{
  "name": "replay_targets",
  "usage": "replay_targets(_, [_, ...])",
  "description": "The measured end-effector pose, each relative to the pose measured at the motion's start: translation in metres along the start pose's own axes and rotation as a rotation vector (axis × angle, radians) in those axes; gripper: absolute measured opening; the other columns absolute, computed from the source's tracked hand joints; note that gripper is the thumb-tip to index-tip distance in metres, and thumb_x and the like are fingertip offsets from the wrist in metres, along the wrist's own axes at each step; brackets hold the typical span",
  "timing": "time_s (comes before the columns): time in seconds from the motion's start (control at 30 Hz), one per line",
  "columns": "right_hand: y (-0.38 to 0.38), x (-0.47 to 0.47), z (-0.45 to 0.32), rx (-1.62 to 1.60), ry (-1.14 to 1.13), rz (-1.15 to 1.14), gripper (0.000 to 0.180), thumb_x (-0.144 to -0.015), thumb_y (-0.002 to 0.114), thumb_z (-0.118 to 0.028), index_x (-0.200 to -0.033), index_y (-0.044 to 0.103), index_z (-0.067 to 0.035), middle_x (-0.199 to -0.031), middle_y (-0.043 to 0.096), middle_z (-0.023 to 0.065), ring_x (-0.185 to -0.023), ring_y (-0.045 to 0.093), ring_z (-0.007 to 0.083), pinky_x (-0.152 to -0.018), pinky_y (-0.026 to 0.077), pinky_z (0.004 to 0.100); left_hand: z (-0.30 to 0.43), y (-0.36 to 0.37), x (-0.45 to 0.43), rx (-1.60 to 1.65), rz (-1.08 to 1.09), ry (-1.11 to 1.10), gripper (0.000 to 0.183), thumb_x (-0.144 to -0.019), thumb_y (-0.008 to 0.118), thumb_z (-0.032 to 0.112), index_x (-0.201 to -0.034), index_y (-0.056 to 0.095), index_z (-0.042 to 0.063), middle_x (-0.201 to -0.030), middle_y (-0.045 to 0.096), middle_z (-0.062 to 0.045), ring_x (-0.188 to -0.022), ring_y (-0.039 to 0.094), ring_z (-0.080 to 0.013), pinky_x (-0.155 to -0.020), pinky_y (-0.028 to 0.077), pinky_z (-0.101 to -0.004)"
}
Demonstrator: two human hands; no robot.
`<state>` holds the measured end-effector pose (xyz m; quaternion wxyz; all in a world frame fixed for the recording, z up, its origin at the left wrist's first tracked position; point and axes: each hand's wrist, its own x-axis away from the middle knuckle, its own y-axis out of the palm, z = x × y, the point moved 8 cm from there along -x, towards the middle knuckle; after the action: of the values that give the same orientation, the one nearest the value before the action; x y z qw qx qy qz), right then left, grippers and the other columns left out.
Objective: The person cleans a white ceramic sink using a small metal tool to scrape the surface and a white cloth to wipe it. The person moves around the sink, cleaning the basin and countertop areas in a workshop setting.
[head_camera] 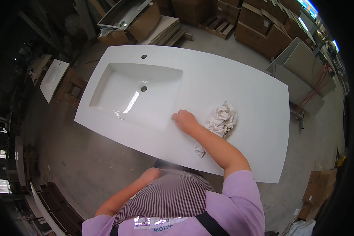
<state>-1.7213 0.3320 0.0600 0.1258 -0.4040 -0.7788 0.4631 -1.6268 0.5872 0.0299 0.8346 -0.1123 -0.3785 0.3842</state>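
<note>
A white vanity top with a moulded rectangular washbasin lies before me. The basin has a round drain hole, and a tap hole sits behind it. My right hand rests at the basin's right front corner with its fingers curled down; whether something small is under them is hidden. A crumpled white cloth lies beside my right forearm, and a small end of it shows on the near side. My left hand is low by my body at the near edge, its fingers covered by striped fabric.
Cardboard boxes and a wooden pallet stand at the back. Stacked boards lie behind the top. Grey panels lean at right. Another white basin top is at left. Brown boxes stand at lower right.
</note>
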Motion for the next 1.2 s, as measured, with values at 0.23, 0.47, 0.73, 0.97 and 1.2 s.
replay_targets(0.23, [-0.007,0.010,-0.008,-0.034,0.003,-0.157,0.025,-0.086,0.054,-0.008,-0.102,0.072,-0.011,-0.093,0.063,0.0191,-0.094,0.061,0.0375,-0.081,0.050,0.0461,-0.009,0.006,0.000,-0.026,0.008,0.004,0.042,-0.086,0.056,0.035,-0.110,0.068,0.003,-0.106,0.066,-0.026,-0.097,0.064,-0.0426,-0.081,0.051,-0.0455])
replay_targets(0.47, [-0.019,-0.014,0.032,-0.044,0.230,0.052,0.026,-0.084,0.055,-0.007,-0.105,0.071,-0.011,-0.093,0.064,0.0198,-0.092,0.062,0.0382,-0.080,0.051,0.0464,-0.011,0.003,0.003,-0.042,0.049,0.006,0.040,-0.086,0.056,0.035,-0.105,0.070,0.002,-0.103,0.067,-0.025,-0.095,0.064,-0.0432,-0.079,0.052,-0.0467])
replay_targets(0.73, [-0.002,-0.001,0.006,-0.010,0.077,0.067,0.018,-0.082,0.060,-0.009,-0.094,0.074,-0.013,-0.084,0.063,0.0150,-0.080,0.063,0.0338,-0.072,0.052,0.0447,-0.007,-0.005,0.009,-0.086,0.064,0.023,0.040,-0.086,0.055,0.034,-0.105,0.069,0.002,-0.103,0.067,-0.025,-0.095,0.064,-0.0433,-0.081,0.052,-0.0469])
replay_targets(0.97, [0.001,-0.001,0.007,-0.008,0.093,0.072,0.017,-0.082,0.061,-0.009,-0.093,0.073,-0.011,-0.083,0.063,0.0166,-0.080,0.063,0.0348,-0.072,0.052,0.0450,0.002,-0.009,0.013,-0.071,0.065,-0.029,0.039,-0.086,0.055,0.034,-0.104,0.069,0.001,-0.103,0.066,-0.026,-0.096,0.064,-0.0437,-0.081,0.051,-0.0474])
replay_targets(1.2, [0.005,0.004,-0.002,-0.042,0.152,-0.074,0.024,-0.083,0.055,-0.006,-0.101,0.070,-0.010,-0.093,0.062,0.0208,-0.091,0.062,0.0388,-0.081,0.051,0.0471,-0.002,-0.008,0.015,-0.026,0.110,-0.023,0.038,-0.086,0.055,0.033,-0.103,0.069,0.001,-0.102,0.066,-0.027,-0.096,0.064,-0.0438,-0.081,0.051,-0.0482])
